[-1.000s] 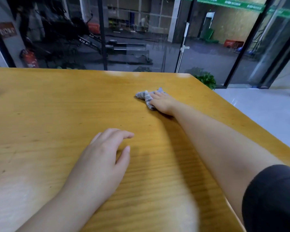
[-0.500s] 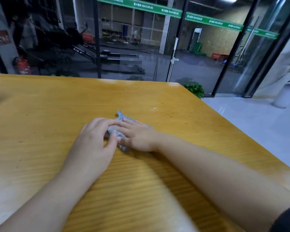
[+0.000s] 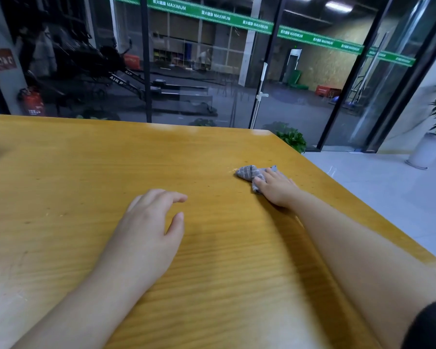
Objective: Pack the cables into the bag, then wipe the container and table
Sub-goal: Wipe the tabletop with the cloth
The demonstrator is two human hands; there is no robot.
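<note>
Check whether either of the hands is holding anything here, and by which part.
The right hand presses the near end of a crumpled grey cloth flat onto the wooden table. The left hand rests on the table, holding nothing.

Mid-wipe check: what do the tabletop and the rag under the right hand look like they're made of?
Yellow-orange tabletop: looks like wood or wood veneer with a smooth, glossy varnish; grain lines run across it and window light reflects near its far edge. Grey patterned rag: soft woven cloth, matte, crumpled into folds under the right hand; fibre type can't be told.
</note>
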